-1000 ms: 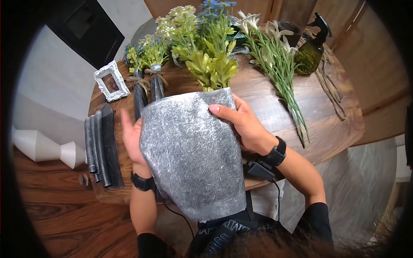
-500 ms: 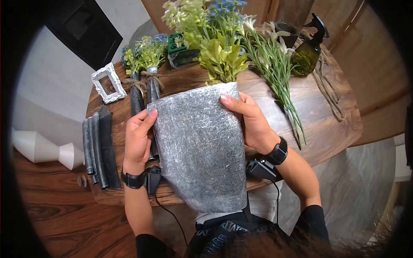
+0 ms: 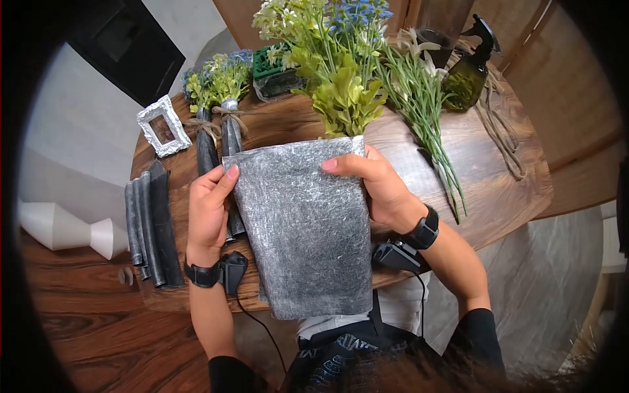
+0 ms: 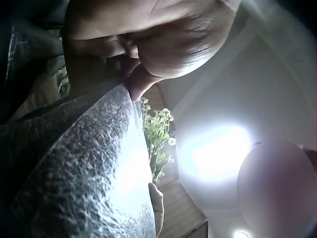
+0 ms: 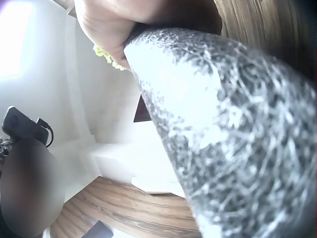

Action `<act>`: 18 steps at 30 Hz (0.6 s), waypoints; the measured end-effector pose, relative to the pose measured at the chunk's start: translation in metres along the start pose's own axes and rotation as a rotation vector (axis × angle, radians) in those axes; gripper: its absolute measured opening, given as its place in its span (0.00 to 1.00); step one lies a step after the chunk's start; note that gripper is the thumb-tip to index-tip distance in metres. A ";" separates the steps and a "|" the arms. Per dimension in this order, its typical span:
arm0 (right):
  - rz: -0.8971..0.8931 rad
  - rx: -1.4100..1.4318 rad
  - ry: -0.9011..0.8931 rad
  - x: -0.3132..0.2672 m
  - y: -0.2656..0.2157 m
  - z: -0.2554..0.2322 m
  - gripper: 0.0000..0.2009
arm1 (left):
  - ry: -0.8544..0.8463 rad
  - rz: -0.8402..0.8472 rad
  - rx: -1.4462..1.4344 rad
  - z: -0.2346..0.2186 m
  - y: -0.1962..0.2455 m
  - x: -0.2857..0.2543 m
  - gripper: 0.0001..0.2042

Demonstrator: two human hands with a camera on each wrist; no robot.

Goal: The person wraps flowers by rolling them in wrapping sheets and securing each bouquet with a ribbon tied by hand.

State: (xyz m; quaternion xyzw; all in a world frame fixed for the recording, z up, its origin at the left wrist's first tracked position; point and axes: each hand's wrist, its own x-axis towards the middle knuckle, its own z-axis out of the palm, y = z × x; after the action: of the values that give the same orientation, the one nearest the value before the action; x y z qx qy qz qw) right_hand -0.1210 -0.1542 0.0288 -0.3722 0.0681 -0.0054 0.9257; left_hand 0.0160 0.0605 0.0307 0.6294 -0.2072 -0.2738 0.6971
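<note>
A sheet of silvery-grey fibrous wrapping paper [image 3: 308,236] hangs in front of the person, folded over, its top edge nearly level. My left hand [image 3: 208,211] pinches its upper left corner between thumb and fingers; in the left wrist view the thumb [image 4: 142,82] presses at the paper's edge. On the right side, my right hand [image 3: 388,193] grips the paper, thumb flat across the front and fingers behind. Out of the top right of the paper rises a bouquet [image 3: 347,98] of white and blue flowers with yellow-green leaves; its stems are hidden behind the sheet.
Two wrapped, twine-tied bouquets [image 3: 230,134] lie left of the sheet, near a white picture frame [image 3: 164,130] and rolled grey paper [image 3: 149,226]. A green item in a clear box [image 3: 278,85] stands behind. White lilies [image 3: 426,111], a spray bottle [image 3: 468,82] and twine [image 3: 504,144] are at right.
My left hand, earlier spread beside the paper, now pinches its left corner. The paper's left side has folded inward and the sheet looks narrower. The bouquet has shifted to the right.
</note>
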 end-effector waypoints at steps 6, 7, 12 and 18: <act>-0.055 -0.056 0.007 0.005 0.006 -0.006 0.10 | 0.027 0.015 0.003 -0.004 -0.002 0.002 0.10; -0.073 -0.054 0.014 0.006 0.006 -0.005 0.09 | 0.035 0.020 -0.004 -0.004 -0.002 0.002 0.10; -0.107 0.002 0.033 0.000 0.001 -0.002 0.09 | 0.023 0.013 0.006 -0.004 -0.006 0.005 0.10; -0.042 0.066 -0.021 -0.003 -0.003 -0.007 0.11 | -0.008 -0.008 0.012 0.005 -0.008 0.004 0.11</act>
State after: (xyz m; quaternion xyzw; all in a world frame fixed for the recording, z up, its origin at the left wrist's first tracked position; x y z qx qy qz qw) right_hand -0.1245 -0.1610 0.0269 -0.3427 0.0504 -0.0231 0.9378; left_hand 0.0149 0.0536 0.0231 0.6332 -0.2092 -0.2779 0.6914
